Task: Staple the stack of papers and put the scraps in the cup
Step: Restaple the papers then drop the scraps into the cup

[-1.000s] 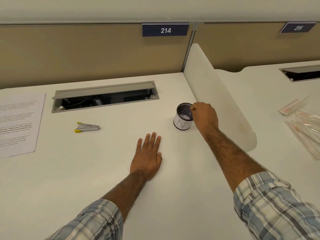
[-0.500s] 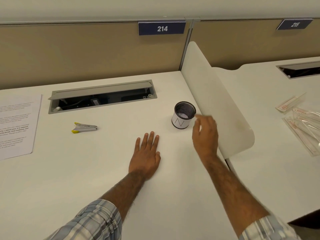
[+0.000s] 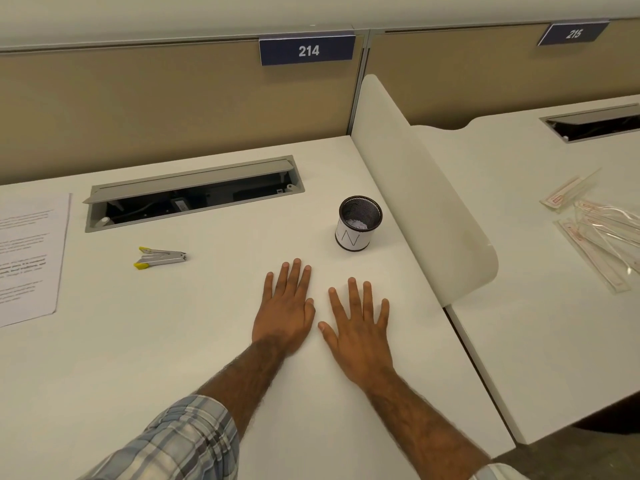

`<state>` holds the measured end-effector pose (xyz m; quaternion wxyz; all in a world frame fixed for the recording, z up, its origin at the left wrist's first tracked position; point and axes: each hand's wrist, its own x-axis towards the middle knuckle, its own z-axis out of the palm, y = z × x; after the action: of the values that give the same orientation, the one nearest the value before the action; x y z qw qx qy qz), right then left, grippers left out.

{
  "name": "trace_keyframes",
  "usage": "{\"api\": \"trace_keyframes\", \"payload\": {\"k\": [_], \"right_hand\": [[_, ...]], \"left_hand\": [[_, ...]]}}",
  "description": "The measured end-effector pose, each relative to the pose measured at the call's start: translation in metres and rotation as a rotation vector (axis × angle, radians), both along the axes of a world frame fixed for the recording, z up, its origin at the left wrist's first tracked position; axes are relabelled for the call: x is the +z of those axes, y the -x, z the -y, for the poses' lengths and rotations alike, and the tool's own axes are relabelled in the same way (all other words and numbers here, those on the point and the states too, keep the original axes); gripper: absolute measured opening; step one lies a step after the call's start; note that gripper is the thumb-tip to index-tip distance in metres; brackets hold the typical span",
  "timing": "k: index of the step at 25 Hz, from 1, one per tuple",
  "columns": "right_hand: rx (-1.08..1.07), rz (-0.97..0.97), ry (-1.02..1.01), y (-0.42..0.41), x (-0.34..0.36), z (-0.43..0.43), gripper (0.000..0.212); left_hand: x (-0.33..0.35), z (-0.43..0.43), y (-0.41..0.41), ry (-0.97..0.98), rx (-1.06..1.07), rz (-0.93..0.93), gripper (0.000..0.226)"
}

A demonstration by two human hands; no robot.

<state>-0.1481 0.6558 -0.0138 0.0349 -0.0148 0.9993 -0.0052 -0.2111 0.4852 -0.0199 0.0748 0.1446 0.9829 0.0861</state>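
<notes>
A black mesh cup (image 3: 358,225) with a white label stands upright near the desk's right divider, and white paper scraps lie inside it. The printed stack of papers (image 3: 26,258) lies flat at the left edge, partly cut off by the frame. A small silver stapler (image 3: 160,257) with yellow tips rests between the papers and the cup. My left hand (image 3: 285,310) lies flat on the desk, fingers straight and together. My right hand (image 3: 360,325) lies flat beside it with fingers spread, just below the cup. Neither hand holds anything.
An open cable tray (image 3: 194,194) is sunk into the white desk (image 3: 173,341) behind the stapler. A curved white divider (image 3: 422,209) borders the desk on the right. Clear plastic packets (image 3: 595,230) lie on the neighbouring desk.
My right hand has left the cup's rim, drawn back toward me and settled flat on the desk beside my left hand. My left hand has stayed in place.
</notes>
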Motion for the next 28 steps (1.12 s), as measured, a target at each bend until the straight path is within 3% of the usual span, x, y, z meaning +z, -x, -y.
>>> {"api": "trace_keyframes", "payload": {"k": [8, 12, 20, 28], "right_hand": [[0.059, 0.028, -0.099, 0.011, -0.001, 0.003, 0.073], [0.047, 0.031, -0.047, 0.018, 0.007, 0.005, 0.065], [-0.244, 0.056, 0.15, 0.026, 0.005, -0.043, 0.067], [-0.141, 0.07, -0.013, 0.032, 0.004, -0.035, 0.067]], "left_hand": [[-0.002, 0.0, 0.002, -0.003, 0.004, -0.003, 0.068], [-0.001, -0.001, 0.0, 0.018, 0.003, 0.0, 0.068], [0.0, -0.001, 0.0, -0.016, -0.002, -0.019, 0.068], [0.002, -0.002, 0.0, -0.004, 0.002, -0.017, 0.068]]}}
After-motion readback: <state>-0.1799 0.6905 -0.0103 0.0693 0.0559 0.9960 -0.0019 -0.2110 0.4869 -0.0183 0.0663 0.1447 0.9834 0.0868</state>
